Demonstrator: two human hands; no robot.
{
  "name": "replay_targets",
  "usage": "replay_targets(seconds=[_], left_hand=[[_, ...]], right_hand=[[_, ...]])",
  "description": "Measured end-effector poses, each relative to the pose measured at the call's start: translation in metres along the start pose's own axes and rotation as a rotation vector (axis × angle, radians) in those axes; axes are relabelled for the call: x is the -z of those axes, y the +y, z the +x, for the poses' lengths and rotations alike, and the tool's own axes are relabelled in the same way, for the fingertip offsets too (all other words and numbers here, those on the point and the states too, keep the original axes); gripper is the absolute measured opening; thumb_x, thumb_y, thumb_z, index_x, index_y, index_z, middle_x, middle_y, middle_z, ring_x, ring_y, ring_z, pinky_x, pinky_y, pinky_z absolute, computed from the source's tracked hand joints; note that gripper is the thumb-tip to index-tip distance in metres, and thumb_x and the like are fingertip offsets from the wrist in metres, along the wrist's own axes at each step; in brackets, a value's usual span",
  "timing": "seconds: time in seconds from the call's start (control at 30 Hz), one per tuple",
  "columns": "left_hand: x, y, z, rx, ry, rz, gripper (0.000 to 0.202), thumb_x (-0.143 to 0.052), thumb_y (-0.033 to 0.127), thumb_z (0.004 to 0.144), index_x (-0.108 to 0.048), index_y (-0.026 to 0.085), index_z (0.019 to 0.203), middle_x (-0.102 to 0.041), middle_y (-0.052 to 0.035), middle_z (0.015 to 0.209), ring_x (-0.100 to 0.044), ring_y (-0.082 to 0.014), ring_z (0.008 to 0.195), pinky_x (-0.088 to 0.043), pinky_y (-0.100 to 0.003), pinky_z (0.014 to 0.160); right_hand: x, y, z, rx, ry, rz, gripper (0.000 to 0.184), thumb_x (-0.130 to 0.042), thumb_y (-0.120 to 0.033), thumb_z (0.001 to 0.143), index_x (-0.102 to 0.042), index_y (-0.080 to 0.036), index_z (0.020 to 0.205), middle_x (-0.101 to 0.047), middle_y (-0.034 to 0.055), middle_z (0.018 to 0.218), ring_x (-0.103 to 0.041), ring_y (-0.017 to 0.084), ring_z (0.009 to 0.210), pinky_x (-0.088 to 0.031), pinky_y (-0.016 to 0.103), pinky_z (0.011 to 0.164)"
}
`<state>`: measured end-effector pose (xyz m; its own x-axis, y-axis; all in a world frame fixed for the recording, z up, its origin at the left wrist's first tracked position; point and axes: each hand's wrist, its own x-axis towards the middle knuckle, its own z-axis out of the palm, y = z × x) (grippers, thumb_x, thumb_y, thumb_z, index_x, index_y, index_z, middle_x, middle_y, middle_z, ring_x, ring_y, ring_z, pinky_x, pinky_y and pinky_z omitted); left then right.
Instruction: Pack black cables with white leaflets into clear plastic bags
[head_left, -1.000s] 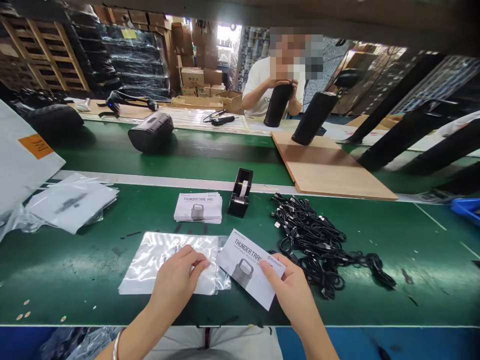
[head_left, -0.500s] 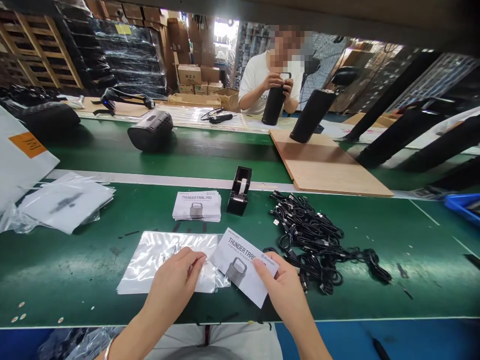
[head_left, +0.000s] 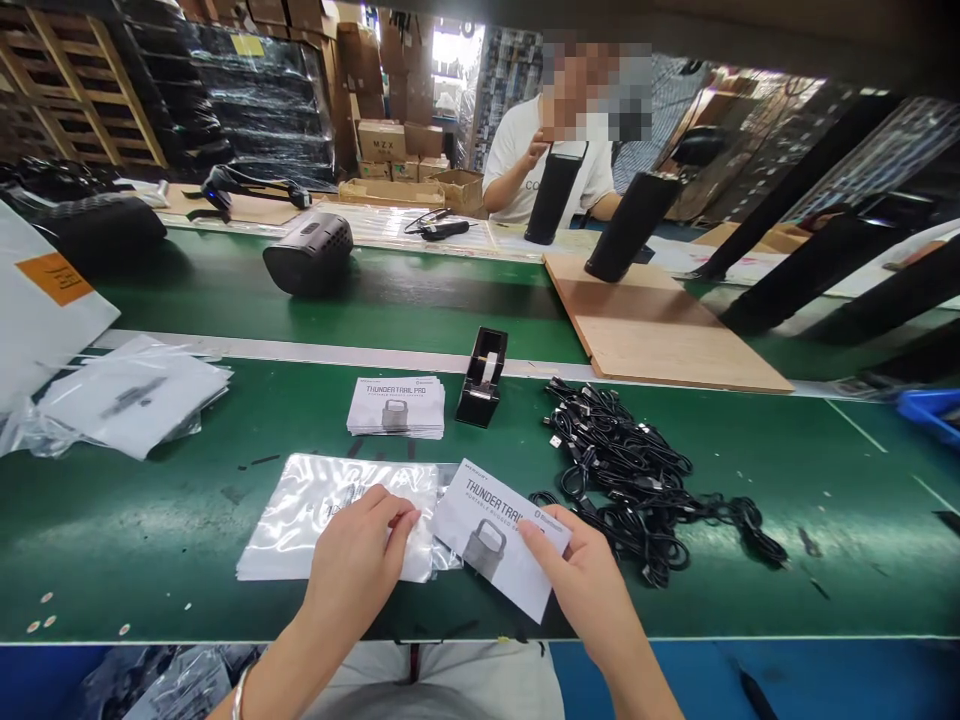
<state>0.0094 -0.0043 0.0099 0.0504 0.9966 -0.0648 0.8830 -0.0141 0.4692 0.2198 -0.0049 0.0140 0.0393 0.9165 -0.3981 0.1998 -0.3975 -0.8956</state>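
Pinching a printed leaflet [head_left: 491, 535] by its near right corner, the right hand [head_left: 589, 590] holds it tilted just above the green table [head_left: 825, 520], close to the near edge and a little right of centre. The leaflet's left end overlaps the right end of a clear plastic bag [head_left: 322, 510], the top one of a flat stack just to its left. The left hand [head_left: 360, 565] rests on that bag with its fingers curled, thumb and fingertips nipping the film at the bag's right edge, touching distance from the leaflet.

Farther back on the table, a neat stack of leaflets [head_left: 396, 407] lies beside a black tape dispenser [head_left: 480, 378]. A tangled pile of black cables [head_left: 637, 480] spreads to the right of the held leaflet. Filled bags [head_left: 131, 395] lie at the far left. Beyond a pale strip, a black speaker [head_left: 307, 253] lies on its side, and a wooden board [head_left: 660, 330] carries a tall black cylinder [head_left: 630, 225]. At the far side, another person grips a second black cylinder [head_left: 553, 195] with a hand at its top.
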Motion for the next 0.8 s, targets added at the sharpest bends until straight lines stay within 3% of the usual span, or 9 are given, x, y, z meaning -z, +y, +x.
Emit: replay_targets(seconds=[0.37, 0.57, 0.8], left_hand=[[-0.002, 0.0, -0.002, -0.037, 0.034, 0.009, 0.024, -0.036, 0.028, 0.086, -0.056, 0.022, 0.075, -0.058, -0.0004, 0.076, -0.056, -0.0158, 0.065, -0.041, -0.029, 0.058], [-0.004, 0.0, -0.004, -0.12, 0.076, 0.031, 0.022, -0.037, 0.028, 0.086, -0.056, 0.021, 0.077, -0.057, -0.0005, 0.074, -0.055, -0.0157, 0.062, -0.043, -0.028, 0.056], [-0.006, -0.004, -0.006, -0.184, 0.129, -0.017, 0.019, -0.037, 0.025, 0.087, -0.053, 0.021, 0.077, -0.054, -0.0005, 0.075, -0.053, -0.0138, 0.062, -0.043, -0.027, 0.058]], right_hand=[[-0.008, 0.01, 0.001, 0.059, 0.063, -0.071, 0.035, -0.051, -0.05, 0.075, -0.057, -0.016, 0.077, -0.058, 0.0023, 0.064, -0.049, 0.016, 0.056, -0.037, 0.023, 0.047], [-0.005, 0.006, 0.002, 0.022, -0.188, -0.178, 0.027, -0.048, -0.042, 0.079, -0.052, -0.017, 0.071, -0.052, -0.0018, 0.057, -0.046, 0.012, 0.048, -0.031, 0.02, 0.039], [0.001, -0.012, 0.017, 0.136, -0.128, -0.369, 0.025, -0.05, -0.04, 0.077, -0.051, -0.019, 0.065, -0.051, -0.0023, 0.058, -0.045, 0.012, 0.052, -0.03, 0.02, 0.042]])
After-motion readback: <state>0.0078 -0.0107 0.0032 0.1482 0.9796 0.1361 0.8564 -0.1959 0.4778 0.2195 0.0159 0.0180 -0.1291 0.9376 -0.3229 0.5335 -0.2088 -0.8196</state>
